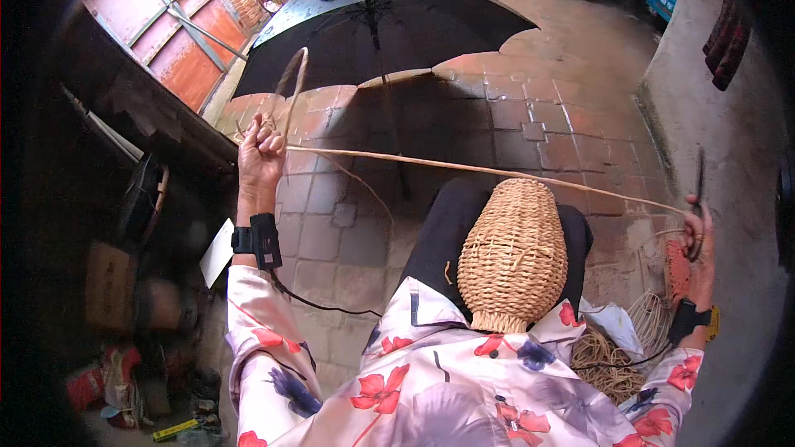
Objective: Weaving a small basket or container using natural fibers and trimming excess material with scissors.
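Note:
A long tan twisted straw cord (464,167) stretches between my two raised hands, above my lap. My left hand (262,149), up at the left, is closed around its looped part, with a loop standing above the fist and a loose tail hanging below. At the far right, my right hand (700,240) has the cord's other end at its fingers and grips dark scissors (700,178), their blades pointing up. Between my thighs rests a woven straw vessel (513,252), bulging in the middle, its narrower fringed end toward me. Neither hand touches it.
Bundled straw cord (609,360) and a pale coil (650,319) lie by my right side. An open black umbrella (381,33) stands over the tiled floor ahead. A rough wall (704,99) runs along the right; boxes (110,285) and clutter fill the dark left.

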The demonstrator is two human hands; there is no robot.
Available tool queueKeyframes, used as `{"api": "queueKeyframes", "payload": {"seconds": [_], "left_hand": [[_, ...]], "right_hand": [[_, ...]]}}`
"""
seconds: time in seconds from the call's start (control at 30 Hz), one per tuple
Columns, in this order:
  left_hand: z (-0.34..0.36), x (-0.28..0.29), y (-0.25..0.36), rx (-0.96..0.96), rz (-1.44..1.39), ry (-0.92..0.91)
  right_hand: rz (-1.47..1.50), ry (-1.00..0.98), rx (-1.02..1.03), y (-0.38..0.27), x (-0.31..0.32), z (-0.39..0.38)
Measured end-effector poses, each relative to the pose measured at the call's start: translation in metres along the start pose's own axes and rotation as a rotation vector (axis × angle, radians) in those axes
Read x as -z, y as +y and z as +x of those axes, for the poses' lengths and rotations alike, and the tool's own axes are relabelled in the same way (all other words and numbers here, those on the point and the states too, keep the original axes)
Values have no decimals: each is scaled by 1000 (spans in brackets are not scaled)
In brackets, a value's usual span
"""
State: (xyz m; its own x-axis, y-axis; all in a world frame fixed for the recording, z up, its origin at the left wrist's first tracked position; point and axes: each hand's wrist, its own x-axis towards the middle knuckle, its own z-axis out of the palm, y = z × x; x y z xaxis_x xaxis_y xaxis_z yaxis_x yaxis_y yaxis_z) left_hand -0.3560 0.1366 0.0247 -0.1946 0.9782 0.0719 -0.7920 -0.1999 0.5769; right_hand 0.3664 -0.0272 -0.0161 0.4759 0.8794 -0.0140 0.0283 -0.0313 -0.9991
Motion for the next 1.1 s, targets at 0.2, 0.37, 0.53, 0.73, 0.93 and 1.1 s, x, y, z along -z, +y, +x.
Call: {"api": "queueKeyframes", "payload": {"seconds": [0.2, 0.37, 0.53, 0.73, 0.93, 1.1], "left_hand": [[-20, 22, 31, -73, 210, 102], [-49, 40, 66, 55, 558, -41], [-62, 88, 111, -64, 835, 326], [-80, 142, 155, -151, 835, 632], [-80, 147, 150, -117, 688, 515], [-72, 126, 133, -15, 615, 373]], "right_hand": [[122, 642, 88, 90, 190, 71], [-42, 892, -53, 145, 287, 72], [-397, 1081, -79, 161, 328, 53], [-1059, 941, -271, 176, 427, 43], [-688, 460, -116, 186, 256, 45], [-595, -285, 102, 104, -13, -17]]}}
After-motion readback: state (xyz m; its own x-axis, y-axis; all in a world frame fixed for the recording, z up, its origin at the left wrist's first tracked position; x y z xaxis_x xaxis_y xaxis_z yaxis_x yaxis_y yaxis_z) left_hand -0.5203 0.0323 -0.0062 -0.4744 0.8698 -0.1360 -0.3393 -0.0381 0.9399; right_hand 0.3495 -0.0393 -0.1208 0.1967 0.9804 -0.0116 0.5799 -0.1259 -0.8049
